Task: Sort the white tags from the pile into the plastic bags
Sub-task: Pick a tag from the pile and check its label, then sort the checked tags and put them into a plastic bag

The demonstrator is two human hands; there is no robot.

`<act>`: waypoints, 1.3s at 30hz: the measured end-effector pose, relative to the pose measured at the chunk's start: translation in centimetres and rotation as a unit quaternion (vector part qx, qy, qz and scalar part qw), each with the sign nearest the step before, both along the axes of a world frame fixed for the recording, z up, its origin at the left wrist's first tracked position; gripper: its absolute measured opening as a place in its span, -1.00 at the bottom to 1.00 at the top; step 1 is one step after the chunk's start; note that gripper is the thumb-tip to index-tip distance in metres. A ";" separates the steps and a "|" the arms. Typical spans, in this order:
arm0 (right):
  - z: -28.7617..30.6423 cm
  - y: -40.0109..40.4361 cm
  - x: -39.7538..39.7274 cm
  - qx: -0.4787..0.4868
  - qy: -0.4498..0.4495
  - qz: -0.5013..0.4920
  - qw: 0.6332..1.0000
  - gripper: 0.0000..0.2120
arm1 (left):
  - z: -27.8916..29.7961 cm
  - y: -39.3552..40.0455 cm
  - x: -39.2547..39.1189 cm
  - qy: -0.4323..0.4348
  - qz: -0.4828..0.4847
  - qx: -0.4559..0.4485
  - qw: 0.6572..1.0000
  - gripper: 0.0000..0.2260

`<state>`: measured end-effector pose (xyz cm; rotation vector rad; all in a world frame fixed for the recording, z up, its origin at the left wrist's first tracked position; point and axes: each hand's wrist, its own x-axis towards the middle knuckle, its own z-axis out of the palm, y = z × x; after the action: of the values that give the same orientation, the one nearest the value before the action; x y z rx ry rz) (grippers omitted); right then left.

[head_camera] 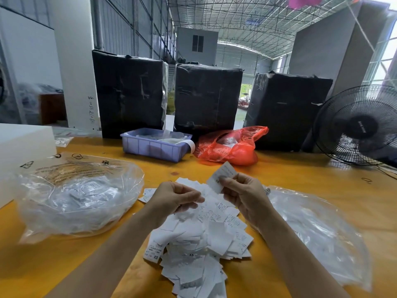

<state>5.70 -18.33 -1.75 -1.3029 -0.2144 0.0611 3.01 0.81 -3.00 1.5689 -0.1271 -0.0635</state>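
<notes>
I count two clear bags, one toward the table's left edge, one toward its right, the tag pile between. My right hand pinches one raised tag; my left hand curls, seemingly gripping tags.

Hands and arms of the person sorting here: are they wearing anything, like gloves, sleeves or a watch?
Nothing is worn that shows. The left hand and right hand have no gloves, and no rings are visible. Both forearms are uncovered from the wrists to the bottom edge of the picture: no sleeves, watch, bracelet or wristband. Whether there are sleeves higher up cannot be told.
</notes>
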 end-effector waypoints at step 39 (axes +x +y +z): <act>0.1 0.7 -1.0 -0.279 -0.068 0.056 0.956 -0.87 | -0.1 -0.3 0.3 0.035 -0.024 -0.005 0.999 -0.81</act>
<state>4.75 -17.63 -1.62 -1.8599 -0.4092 0.1354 3.32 0.54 -3.14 1.5516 -0.1087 -0.1548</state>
